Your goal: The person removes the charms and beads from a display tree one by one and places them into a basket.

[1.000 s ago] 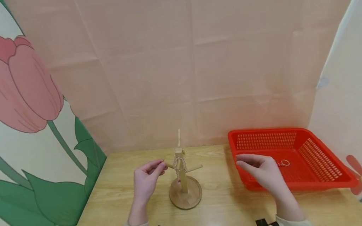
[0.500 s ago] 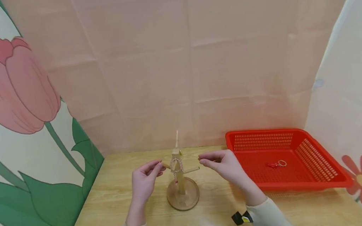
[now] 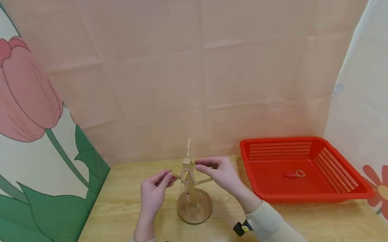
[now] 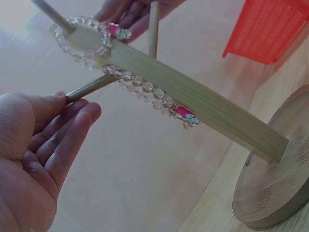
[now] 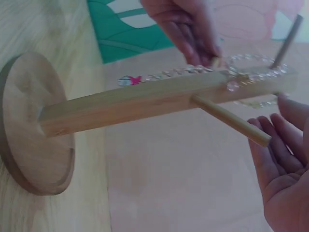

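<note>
A wooden jewelry stand [image 3: 192, 201] has a round base, a square post and several thin pegs. My left hand [image 3: 153, 190] pinches the tip of its left peg [image 4: 91, 89] between thumb and fingers. A clear pink beaded bracelet [image 4: 145, 87] with a pink charm hangs down from that peg against the post. Another beaded loop [image 4: 60, 43] lies around the top of the post. My right hand [image 3: 222, 174] is at the right of the post top, fingertips right by a small gold-coloured piece [image 3: 192, 162], thumb and fingers slightly apart. The right peg [image 5: 234, 121] carries nothing.
To the right stands a red plastic basket [image 3: 309, 193] with a red keychain [image 3: 292, 175] with a metal ring inside. The stand is on a light wooden table [image 3: 118, 203]. A pink cloth [image 3: 163, 81] hangs behind; printed panels flank both sides.
My right hand has moved left, from over the basket to the top of the stand. The keychain in the basket is now fully visible. My left hand stays on the peg.
</note>
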Motion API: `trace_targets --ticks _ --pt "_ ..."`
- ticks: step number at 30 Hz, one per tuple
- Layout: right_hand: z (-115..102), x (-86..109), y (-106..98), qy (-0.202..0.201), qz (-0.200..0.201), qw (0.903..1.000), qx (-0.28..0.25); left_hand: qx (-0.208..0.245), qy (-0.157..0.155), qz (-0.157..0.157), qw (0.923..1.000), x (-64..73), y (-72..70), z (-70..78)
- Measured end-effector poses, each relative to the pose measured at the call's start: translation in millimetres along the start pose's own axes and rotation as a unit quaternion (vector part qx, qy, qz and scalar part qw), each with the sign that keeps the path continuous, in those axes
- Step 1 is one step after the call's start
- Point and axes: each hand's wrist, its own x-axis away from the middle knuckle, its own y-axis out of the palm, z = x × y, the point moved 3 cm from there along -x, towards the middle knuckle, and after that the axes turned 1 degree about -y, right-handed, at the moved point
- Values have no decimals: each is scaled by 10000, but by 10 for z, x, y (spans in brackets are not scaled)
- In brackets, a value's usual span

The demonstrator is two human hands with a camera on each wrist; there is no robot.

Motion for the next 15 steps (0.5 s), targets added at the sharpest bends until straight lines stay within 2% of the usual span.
trace_targets --ticks 8,15 --pt "-27 -21 90 -365 -51 9992 -155 125 9 -34 9999 16 -2 -9" --pt "-85 -56 108 -570 -49 9984 -54 137 -94 21 9999 14 0 8"
